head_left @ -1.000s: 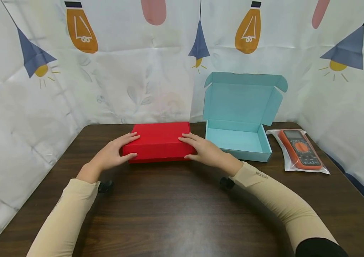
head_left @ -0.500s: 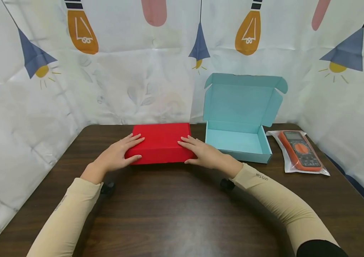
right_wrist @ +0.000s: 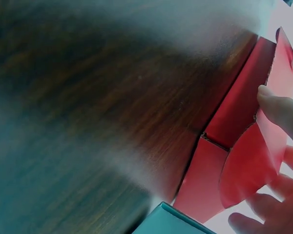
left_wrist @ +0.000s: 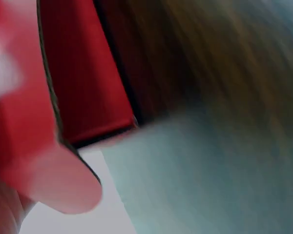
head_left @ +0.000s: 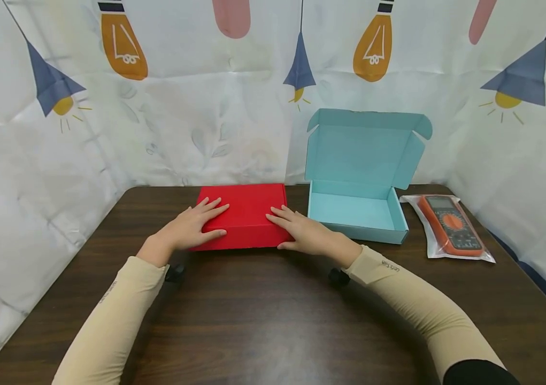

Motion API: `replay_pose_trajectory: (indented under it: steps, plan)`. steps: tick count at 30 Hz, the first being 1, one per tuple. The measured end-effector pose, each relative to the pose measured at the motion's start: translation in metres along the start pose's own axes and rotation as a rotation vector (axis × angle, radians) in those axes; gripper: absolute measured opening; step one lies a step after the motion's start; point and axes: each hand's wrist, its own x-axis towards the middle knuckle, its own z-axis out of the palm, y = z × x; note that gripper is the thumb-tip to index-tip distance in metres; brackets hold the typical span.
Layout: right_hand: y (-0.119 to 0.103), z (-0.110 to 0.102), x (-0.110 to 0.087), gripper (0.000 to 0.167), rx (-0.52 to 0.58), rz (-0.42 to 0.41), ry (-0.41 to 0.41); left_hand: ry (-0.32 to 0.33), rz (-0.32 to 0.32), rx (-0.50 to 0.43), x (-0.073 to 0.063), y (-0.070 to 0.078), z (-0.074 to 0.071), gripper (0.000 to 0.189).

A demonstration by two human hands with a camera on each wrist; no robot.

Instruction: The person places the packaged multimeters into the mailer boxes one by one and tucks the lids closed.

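Note:
A red cardboard box (head_left: pixel 248 206) lies on the table left of centre. Over its left part, my left hand (head_left: pixel 187 230) spreads its fingers on the lid, with the thumb at the front. At the right front corner my right hand (head_left: pixel 308 235) rests fairly straight fingers on the lid, thumb lower down. Up close in the left wrist view, the lid's front flap (left_wrist: pixel 19 141) stands outside the front wall (left_wrist: pixel 85 78), its rounded end sticking out. The right wrist view has a side tab (right_wrist: pixel 249 170) outside the box, and my right thumb (right_wrist: pixel 273 105) touches the front flap.
An open light-blue box (head_left: pixel 356 211) with its lid raised stands just right of the red box. An orange multimeter (head_left: pixel 451 223) in a clear bag lies at the table's right side. A patterned cloth (head_left: pixel 253 107) hangs behind the dark wooden table (head_left: pixel 253 321).
My left hand has slid to the right across the red box, its fingers now farther over the lid. The box's near edge has come slightly nearer me. My right hand has barely moved.

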Motion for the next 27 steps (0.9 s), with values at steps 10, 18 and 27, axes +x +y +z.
replay_pose_trajectory:
  steps: [10, 18, 27]
  plan:
    - [0.001, 0.002, 0.003, 0.089, 0.021, 0.016, -0.093, -0.066, -0.024, 0.046, 0.014, 0.01, 0.005, 0.083]
    - [-0.002, -0.004, 0.005, 0.089, -0.05, 0.032, -0.136, -0.08, -0.024, 0.049, 0.015, 0.011, 0.008, 0.083]
    - [0.002, -0.004, -0.007, 0.082, 0.115, 0.056, -0.113, -0.104, -0.035, 0.048, 0.016, 0.01, 0.009, 0.084]
